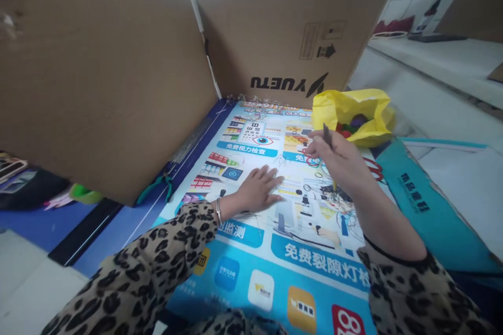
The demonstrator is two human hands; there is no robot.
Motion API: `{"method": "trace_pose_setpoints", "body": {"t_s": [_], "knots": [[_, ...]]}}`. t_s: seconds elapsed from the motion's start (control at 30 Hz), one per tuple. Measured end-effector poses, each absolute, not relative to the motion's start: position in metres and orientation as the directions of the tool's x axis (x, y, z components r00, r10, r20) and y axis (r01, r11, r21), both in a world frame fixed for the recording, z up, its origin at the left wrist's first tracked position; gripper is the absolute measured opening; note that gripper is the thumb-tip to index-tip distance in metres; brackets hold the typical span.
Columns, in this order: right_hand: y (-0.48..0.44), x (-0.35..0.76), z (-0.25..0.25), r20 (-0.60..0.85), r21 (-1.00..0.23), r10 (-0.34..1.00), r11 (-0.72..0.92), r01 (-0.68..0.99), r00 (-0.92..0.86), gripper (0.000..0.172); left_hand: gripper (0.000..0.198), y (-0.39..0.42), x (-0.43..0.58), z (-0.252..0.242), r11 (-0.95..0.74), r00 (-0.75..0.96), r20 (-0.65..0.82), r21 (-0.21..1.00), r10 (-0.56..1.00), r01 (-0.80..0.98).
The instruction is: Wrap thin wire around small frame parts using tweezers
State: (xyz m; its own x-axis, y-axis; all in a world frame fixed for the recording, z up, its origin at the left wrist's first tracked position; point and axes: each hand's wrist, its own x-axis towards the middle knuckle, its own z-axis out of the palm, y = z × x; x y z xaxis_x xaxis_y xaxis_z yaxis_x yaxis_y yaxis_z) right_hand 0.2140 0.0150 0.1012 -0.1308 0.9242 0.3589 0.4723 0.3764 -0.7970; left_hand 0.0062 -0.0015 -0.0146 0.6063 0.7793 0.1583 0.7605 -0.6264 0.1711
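My left hand (259, 188) lies palm down on a printed poster (288, 193), its fingers stretched and slightly spread, with nothing in it. Over the right part of the poster, my right hand (343, 159) is raised and closed around a slim dark tool (327, 135). One end of that tool sticks up past the fingers; its kind cannot be made out. Small red loops (312, 158) show by the right fingertips, and a larger red loop (373, 168) lies beside the wrist. Thin dark strands (343, 196) lie beneath that hand.
Cardboard panels (275, 36) stand along the back and left. A yellow bag (353, 115) with colourful things inside sits at the back right, near a teal box (424, 204). Teal-handled pliers (159, 186) lie at left. Clear bits (257, 102) line the poster's far edge.
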Motion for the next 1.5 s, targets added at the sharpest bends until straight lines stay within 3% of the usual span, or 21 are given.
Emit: {"method": "trace_pose_setpoints", "body": {"t_s": [0.17, 0.23, 0.33, 0.43, 0.5, 0.63, 0.87, 1.2, 1.5], "knots": [[0.009, 0.216, 0.112, 0.382, -0.864, 0.915, 0.404, 0.301, -0.132, 0.048, 0.058, 0.000, 0.004, -0.009, -0.711, 0.696, 0.150, 0.110, 0.703, 0.694], [0.012, 0.215, 0.109, 0.338, -0.869, 0.924, 0.380, 0.317, -0.180, 0.049, 0.058, 0.001, 0.004, -0.005, -0.744, 0.733, 0.132, 0.115, 0.668, 0.658], [0.020, 0.212, 0.096, 0.216, -0.741, 0.912, 0.385, 0.550, -0.348, 0.047, 0.060, 0.002, 0.005, -0.003, -0.720, 0.710, 0.123, 0.153, 0.693, 0.676], [0.031, 0.208, 0.076, 0.100, -0.503, 0.904, 0.407, 0.762, -0.417, 0.040, 0.054, 0.002, 0.003, -0.001, -0.634, 0.609, 0.176, 0.203, 0.773, 0.746], [0.037, 0.205, 0.063, 0.077, -0.450, 0.909, 0.398, 0.799, -0.410, 0.028, 0.044, 0.000, -0.002, 0.001, -0.530, 0.468, 0.268, 0.247, 0.842, 0.811], [0.039, 0.198, 0.041, -0.002, -0.367, 0.907, 0.390, 0.844, -0.420, 0.026, 0.034, -0.010, -0.019, 0.003, -0.295, 0.167, 0.374, 0.319, 0.912, 0.901], [0.031, 0.184, 0.022, -0.098, -0.237, 0.906, 0.380, 0.894, -0.411, 0.028, 0.021, -0.020, -0.025, -0.003, -0.319, 0.251, 0.262, 0.264, 0.932, 0.910], [0.036, 0.181, 0.019, -0.060, -0.216, 0.928, 0.347, 0.913, -0.367, 0.027, 0.025, -0.002, -0.035, -0.009, -0.321, 0.245, 0.279, 0.273, 0.929, 0.907], [0.059, 0.156, 0.024, -0.005, -0.249, 0.906, 0.408, 0.878, -0.423, 0.025, 0.021, 0.027, -0.028, -0.005, -0.214, 0.137, 0.254, 0.308, 0.957, 0.927]]}}
